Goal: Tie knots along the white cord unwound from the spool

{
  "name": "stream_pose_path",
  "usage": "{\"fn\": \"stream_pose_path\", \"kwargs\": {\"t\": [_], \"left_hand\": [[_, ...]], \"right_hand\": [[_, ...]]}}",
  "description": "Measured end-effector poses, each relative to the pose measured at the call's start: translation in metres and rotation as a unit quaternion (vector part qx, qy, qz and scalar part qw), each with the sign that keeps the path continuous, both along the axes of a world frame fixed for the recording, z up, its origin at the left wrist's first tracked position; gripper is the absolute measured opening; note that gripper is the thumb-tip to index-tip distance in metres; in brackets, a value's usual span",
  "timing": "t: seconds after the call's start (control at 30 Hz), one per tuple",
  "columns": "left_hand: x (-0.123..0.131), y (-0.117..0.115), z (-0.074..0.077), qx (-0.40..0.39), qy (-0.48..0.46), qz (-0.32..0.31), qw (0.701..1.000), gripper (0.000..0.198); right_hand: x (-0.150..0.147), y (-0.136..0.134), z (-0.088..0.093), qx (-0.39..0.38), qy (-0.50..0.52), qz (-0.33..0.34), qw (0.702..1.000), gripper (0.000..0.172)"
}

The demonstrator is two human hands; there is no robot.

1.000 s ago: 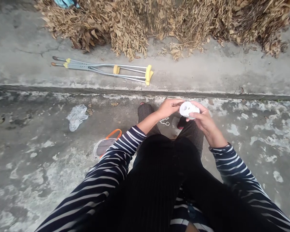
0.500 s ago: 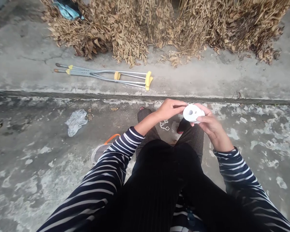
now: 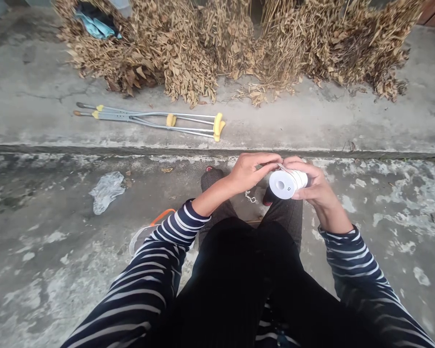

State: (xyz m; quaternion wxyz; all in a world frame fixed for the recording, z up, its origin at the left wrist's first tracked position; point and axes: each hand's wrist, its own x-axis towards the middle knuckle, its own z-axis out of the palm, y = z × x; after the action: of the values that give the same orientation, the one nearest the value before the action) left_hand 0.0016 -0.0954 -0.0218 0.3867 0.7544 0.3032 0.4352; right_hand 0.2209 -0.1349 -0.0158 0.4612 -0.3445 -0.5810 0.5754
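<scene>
A white spool (image 3: 282, 185) of pale cord, with a small dark mark on its end face, lies tilted in my right hand (image 3: 317, 191). The fingers wrap over its top and the thumb presses its lower side. Close beside it, my left hand (image 3: 248, 171) has thumb and fingertips pinched at a short pale strand (image 3: 284, 167) that rises from the spool's winding. The fingertips of both hands nearly meet above the spool. Below, a loose tangle of white cord (image 3: 251, 196) lies on the ground between my feet.
A pair of crutches (image 3: 148, 118) with yellow pads rests on the raised concrete ledge. Behind are dried leafy stalks (image 3: 188, 53) and a blue cloth (image 3: 97, 26). A crumpled clear plastic bag (image 3: 107, 192) and a grey item with an orange strap (image 3: 161, 216) lie to the left.
The spool has turned in my right hand, so its wound side now shows. My left fingertips have closed on the strand at its top. The view has shifted slightly.
</scene>
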Motion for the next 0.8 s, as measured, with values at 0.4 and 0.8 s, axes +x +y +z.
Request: {"fn": "stream_pose_path", "kwargs": {"t": [0.4,0.8], "left_hand": [[0.0,0.027,-0.011,-0.153,0.05,-0.102,0.982,0.02],[-0.021,0.041,-0.178,-0.394,0.227,0.111,0.884,0.014]], "right_hand": [[0.01,0.003,-0.004,-0.123,0.108,-0.021,0.986,0.055],[0.024,0.047,0.078,-0.066,0.09,-0.16,0.981,0.059]]}}
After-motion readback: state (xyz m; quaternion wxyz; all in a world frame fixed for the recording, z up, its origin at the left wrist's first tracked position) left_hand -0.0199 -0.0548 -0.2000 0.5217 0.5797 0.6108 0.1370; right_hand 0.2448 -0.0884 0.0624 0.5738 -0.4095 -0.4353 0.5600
